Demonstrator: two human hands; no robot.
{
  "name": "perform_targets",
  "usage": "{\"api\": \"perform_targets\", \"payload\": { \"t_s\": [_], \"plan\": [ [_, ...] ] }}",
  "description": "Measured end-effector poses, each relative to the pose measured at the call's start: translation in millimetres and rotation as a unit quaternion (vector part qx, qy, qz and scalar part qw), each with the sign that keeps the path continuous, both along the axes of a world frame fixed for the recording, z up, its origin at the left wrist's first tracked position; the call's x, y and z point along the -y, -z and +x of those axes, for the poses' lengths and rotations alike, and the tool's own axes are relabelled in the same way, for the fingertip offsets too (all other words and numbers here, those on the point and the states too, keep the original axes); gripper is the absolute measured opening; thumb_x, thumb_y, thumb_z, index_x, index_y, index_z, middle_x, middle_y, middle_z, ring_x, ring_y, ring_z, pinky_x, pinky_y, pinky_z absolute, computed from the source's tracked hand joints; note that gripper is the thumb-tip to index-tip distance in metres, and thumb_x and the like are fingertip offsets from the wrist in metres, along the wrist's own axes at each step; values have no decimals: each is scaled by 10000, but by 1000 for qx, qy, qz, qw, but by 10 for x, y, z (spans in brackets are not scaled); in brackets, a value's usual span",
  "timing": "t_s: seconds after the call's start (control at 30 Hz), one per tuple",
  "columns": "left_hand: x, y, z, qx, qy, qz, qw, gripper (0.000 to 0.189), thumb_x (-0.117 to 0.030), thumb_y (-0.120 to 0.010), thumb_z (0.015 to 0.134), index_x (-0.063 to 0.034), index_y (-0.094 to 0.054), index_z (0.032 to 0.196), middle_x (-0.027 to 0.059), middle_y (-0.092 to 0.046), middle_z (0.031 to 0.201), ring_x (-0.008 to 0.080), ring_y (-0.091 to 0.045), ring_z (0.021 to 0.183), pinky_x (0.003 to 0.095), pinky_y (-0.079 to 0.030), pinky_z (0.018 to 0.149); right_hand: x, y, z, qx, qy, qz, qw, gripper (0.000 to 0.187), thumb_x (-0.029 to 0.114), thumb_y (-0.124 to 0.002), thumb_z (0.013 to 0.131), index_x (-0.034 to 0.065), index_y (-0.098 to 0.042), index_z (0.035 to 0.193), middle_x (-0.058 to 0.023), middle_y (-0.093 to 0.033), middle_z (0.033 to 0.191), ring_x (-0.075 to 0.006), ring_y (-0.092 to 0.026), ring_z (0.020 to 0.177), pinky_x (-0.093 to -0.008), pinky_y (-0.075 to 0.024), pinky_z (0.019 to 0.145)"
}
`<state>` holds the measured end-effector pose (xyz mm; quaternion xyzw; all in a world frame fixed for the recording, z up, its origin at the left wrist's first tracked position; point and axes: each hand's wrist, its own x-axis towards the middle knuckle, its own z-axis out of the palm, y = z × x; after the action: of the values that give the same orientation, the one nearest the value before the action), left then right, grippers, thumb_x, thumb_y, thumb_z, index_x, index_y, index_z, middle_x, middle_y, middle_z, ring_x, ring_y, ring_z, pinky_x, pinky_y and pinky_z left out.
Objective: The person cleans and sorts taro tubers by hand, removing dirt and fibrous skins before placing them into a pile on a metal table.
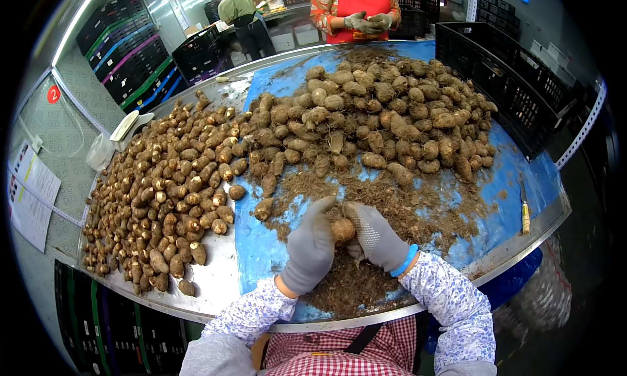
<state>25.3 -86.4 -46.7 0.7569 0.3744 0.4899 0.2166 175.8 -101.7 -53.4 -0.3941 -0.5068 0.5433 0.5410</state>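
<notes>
Both my hands wear grey gloves and meet over the blue sheet point(264, 258) near the table's front edge. Between them is one brown taro corm point(343, 229). My left hand point(309, 246) closes on its left side, and my right hand point(377, 234) holds it from the right, with a blue band at the wrist. Shredded brown fibre point(343, 288) lies beneath and around the hands. Beyond them rises a large heap of hairy taro corms point(367, 111). Smoother corms with pale cut ends point(166, 195) cover the bare metal at the left.
A knife with a wooden handle point(525, 218) lies at the right edge; another handled tool point(223, 79) lies at the back left. Black plastic crates point(504, 82) stand at the back right. Across the table is a person in a red apron point(362, 13), wearing gloves.
</notes>
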Motion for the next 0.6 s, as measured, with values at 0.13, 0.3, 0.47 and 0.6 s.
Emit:
{"api": "perform_targets", "payload": {
  "t_s": [0.13,0.3,0.47,0.6],
  "plan": [
    [-188,113,-128,348,212,-439,800,400,-370,-359,1017,-45,-561,1132,79,-577,719,167,-483,533,271,-442,549,-21,64,50,57,-32,-53,996,222,192,-488,980,-9,-467,1073,-40,-495,695,-128,-504,526,-283,-445,489],
    [-219,144,-115,365,219,-551,717,480,-480,-351,1003,-73,-547,1164,42,-550,813,139,-537,672,257,-461,557,-33,-175,126,327,-27,20,945,393,327,-585,920,-49,-515,1008,-207,-582,784,-293,-612,743,-368,-473,634],
    [-49,190,20,178,148,-298,926,461,-444,-367,1011,-57,-533,1199,45,-545,895,144,-539,797,263,-473,631,-15,-159,125,376,24,92,922,351,343,-603,889,-3,-546,906,-203,-594,761,-379,-603,711,-413,-469,619],
    [-194,126,-141,405,289,-536,683,481,-461,-395,997,-52,-526,1214,50,-533,878,141,-474,720,248,-418,610,-59,-71,191,424,3,173,889,248,264,-557,909,18,-542,888,-173,-595,758,-365,-607,704,-398,-491,610]
  ]
}}
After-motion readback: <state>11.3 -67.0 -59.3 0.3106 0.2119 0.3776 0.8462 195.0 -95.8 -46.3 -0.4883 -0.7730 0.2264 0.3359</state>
